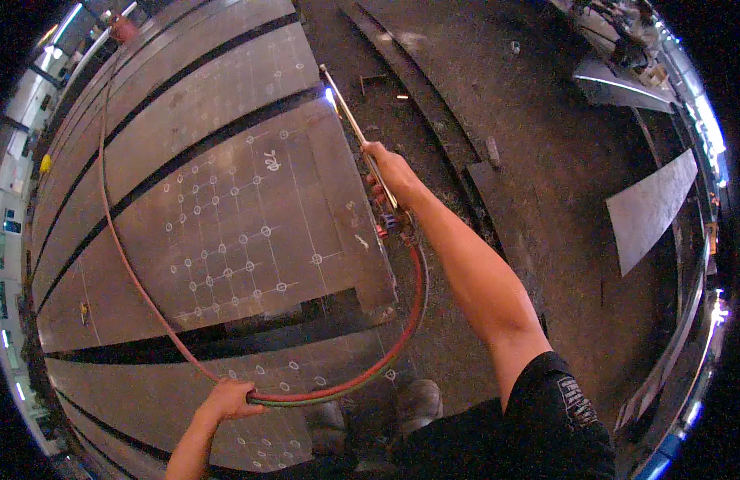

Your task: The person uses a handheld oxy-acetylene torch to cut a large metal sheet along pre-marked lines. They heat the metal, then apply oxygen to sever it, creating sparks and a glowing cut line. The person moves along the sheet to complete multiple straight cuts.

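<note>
My right hand (388,174) is closed around a long metal cutting torch (343,106), held out over the right edge of a marked steel plate (298,200). A small bluish-white glow (330,97) shows beside the torch near its far end. From the valves behind my right fist, a paired red and green hose (410,320) curves down and left. Its other end of the loop passes through my left hand (230,398), whose fingers wrap around it at the lower left. Chalk circles and lines cover the plate.
More steel plates (258,68) lie alongside, with dark gaps between them. The hose runs on toward the far left. A long steel rail (426,88) lies on the dark floor (546,144) to the right, with a pale metal sheet (654,212) farther off. My boots (420,400) are below.
</note>
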A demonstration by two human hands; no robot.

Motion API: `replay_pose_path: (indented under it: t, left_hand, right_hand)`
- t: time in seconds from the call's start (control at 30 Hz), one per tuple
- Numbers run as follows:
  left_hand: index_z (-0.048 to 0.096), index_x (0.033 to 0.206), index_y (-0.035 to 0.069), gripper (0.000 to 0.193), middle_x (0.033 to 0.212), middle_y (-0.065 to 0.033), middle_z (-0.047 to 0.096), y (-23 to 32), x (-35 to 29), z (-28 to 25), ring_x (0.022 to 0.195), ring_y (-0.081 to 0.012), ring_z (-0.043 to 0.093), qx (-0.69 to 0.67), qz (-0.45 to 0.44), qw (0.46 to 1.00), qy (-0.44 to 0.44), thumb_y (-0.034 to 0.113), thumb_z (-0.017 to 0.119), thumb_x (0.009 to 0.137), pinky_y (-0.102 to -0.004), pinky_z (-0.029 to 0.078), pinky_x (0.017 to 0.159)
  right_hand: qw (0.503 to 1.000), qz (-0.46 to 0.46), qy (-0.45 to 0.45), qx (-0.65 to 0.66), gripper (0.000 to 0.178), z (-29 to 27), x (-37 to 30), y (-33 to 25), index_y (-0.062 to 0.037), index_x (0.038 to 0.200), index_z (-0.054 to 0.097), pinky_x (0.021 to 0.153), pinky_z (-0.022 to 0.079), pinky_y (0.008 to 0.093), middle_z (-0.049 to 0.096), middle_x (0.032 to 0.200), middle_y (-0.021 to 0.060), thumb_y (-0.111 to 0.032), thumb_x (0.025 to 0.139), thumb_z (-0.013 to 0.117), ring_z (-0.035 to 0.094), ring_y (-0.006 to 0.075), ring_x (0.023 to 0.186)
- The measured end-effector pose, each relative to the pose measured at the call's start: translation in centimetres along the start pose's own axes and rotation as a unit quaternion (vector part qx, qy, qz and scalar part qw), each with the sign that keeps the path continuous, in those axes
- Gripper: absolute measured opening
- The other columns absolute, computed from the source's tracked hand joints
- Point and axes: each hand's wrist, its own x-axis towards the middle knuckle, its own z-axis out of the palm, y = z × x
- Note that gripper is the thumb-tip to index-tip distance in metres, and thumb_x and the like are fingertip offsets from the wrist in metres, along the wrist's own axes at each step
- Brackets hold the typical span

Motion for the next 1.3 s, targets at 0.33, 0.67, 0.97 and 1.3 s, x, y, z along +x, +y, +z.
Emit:
replay_pose_path:
  t: [0.33,0.67,0.97,1.3]
  left_hand:
    - [0.065,0.099,0.007,0.055,0.098,-0.0198,0.066,0.2,-1.0,-0.7,0.1,-0.0391,0.059,-0.042,-0.028,0.999,-0.018,0.053,0.071,0.07,-0.0492,0.045,0.09]
    - [0.066,0.097,0.007,0.054,0.1,-0.0184,0.065,1.3,-0.7,-2.0,0.1,-0.037,0.059,-0.017,-0.022,1.0,-0.008,0.053,0.071,0.07,-0.0485,0.046,0.09]
    - [0.066,0.098,0.007,0.053,0.098,-0.0185,0.066,0.4,-0.5,-0.7,0.099,-0.0374,0.06,-0.028,-0.012,1.0,-0.006,0.051,0.073,0.069,-0.0486,0.046,0.09]
    - [0.065,0.095,0.007,0.048,0.096,-0.0172,0.067,0.5,-0.6,-0.5,0.098,-0.0374,0.061,-0.037,-0.013,0.999,0.005,0.046,0.074,0.069,-0.0479,0.044,0.091]
  right_hand:
    - [0.999,0.037,0.003,0.022,0.056,0.5,1.0,0.0,-0.0011,0.09,0.054,0.04,0.041,0.0318,0.051,0.068,0.0072,-0.057,0.086,0.051,0.047,0.0158,0.047]
    - [1.0,0.013,0.008,-0.007,0.057,0.2,1.3,-0.5,0.0,0.087,0.054,0.041,0.042,0.0309,0.05,0.068,0.0073,-0.057,0.085,0.053,0.046,0.0147,0.048]
    - [0.999,0.049,0.013,0.009,0.055,0.6,1.1,-0.8,-0.0022,0.088,0.052,0.04,0.04,0.0305,0.048,0.068,0.0064,-0.057,0.085,0.055,0.045,0.0132,0.047]
    - [0.999,0.027,0.01,0.014,0.054,0.7,1.0,-0.4,-0.002,0.089,0.053,0.039,0.04,0.0294,0.048,0.067,0.0063,-0.056,0.086,0.055,0.046,0.0122,0.046]
